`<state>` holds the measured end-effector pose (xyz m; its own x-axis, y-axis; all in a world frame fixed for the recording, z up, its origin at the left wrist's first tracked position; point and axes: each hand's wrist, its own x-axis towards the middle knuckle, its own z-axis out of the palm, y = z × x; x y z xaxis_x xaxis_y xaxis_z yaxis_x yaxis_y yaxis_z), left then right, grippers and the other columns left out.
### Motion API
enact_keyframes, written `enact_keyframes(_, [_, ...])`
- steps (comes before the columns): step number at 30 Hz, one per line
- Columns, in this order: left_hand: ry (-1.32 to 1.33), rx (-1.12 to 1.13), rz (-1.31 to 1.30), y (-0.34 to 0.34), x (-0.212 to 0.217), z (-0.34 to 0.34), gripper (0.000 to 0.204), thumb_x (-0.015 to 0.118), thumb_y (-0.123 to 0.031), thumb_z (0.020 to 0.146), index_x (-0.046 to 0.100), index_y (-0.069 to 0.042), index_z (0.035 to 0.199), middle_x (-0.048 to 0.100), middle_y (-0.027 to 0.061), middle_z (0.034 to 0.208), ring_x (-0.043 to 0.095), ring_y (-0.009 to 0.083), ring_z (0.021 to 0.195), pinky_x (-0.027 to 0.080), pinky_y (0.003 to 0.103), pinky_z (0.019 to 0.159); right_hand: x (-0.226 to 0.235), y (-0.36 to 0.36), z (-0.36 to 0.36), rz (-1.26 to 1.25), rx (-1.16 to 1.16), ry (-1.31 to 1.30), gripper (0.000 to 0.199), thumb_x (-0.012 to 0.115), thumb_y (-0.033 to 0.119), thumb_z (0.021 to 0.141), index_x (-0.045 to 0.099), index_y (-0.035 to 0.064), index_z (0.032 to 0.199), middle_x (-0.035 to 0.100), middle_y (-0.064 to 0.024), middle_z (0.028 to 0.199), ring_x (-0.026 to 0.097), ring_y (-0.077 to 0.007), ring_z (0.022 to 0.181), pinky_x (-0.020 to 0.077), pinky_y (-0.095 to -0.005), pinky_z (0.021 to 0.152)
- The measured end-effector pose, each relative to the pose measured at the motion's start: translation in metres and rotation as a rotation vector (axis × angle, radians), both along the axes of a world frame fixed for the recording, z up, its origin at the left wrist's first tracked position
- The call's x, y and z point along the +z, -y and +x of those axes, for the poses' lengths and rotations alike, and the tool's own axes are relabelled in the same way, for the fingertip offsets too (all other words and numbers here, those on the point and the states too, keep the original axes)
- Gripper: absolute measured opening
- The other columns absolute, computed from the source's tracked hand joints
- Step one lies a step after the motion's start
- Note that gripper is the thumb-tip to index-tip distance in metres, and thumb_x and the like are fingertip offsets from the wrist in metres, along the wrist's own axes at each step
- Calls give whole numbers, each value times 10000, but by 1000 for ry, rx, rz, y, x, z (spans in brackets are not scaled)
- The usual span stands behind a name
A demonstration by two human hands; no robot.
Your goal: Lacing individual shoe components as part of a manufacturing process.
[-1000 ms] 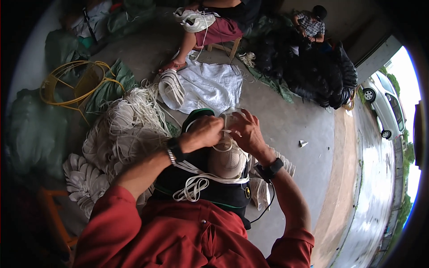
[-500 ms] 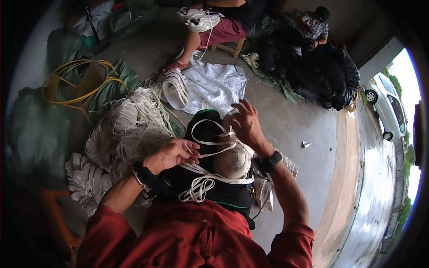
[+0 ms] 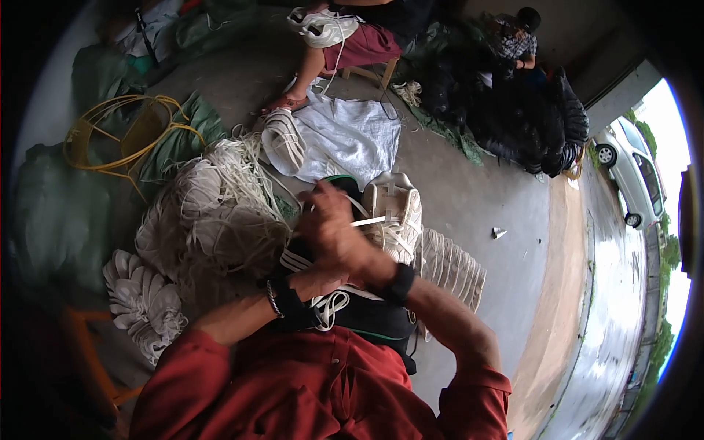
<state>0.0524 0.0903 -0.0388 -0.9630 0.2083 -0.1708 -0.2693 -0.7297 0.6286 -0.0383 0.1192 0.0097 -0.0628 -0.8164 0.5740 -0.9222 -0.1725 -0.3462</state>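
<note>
A pale shoe upper (image 3: 396, 205) with white lacing across its front rests on the black pad (image 3: 367, 312) over my lap. From it a white shoelace (image 3: 369, 221) runs straight left to my right hand (image 3: 334, 224), which is closed on it, though motion smears the fingers. My right hand crosses over my left hand (image 3: 326, 277), whose fingers are hidden beneath it. More white lace loops (image 3: 331, 308) lie on the pad below my wrists.
A heap of pale uppers and laces (image 3: 213, 198) lies left, with stacked pieces (image 3: 147, 301) nearer. A row of uppers (image 3: 455, 271) lies right. Ahead are a white sheet (image 3: 359, 139), a seated person (image 3: 359, 48), a yellow wire frame (image 3: 132, 136) and a black pile (image 3: 506, 117).
My right hand has swept left and down from the upper, crossing over my left hand. The loose lace loop above the pad is now a straight strand. More of the upper shows.
</note>
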Motion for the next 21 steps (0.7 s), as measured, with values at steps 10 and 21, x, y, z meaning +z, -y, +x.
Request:
enact_keyframes(10, [104, 132, -313, 10, 56, -21, 88, 479, -75, 889, 505, 0, 926, 614, 117, 763, 624, 195, 666, 520, 287, 583, 17, -41, -94, -30, -298, 134, 196, 639, 93, 673, 648, 72, 868, 588, -151, 1009, 549, -322, 968, 450, -386, 822])
enact_keyframes(21, [-406, 621, -1489, 24, 37, -88, 65, 472, -53, 860, 451, -11, 904, 519, 133, 588, 549, 304, 533, 423, 363, 516, -15, -94, -123, 34, -255, 630, 177, 569, 15, 752, 598, 12, 926, 568, -126, 1061, 561, -245, 965, 437, -316, 825])
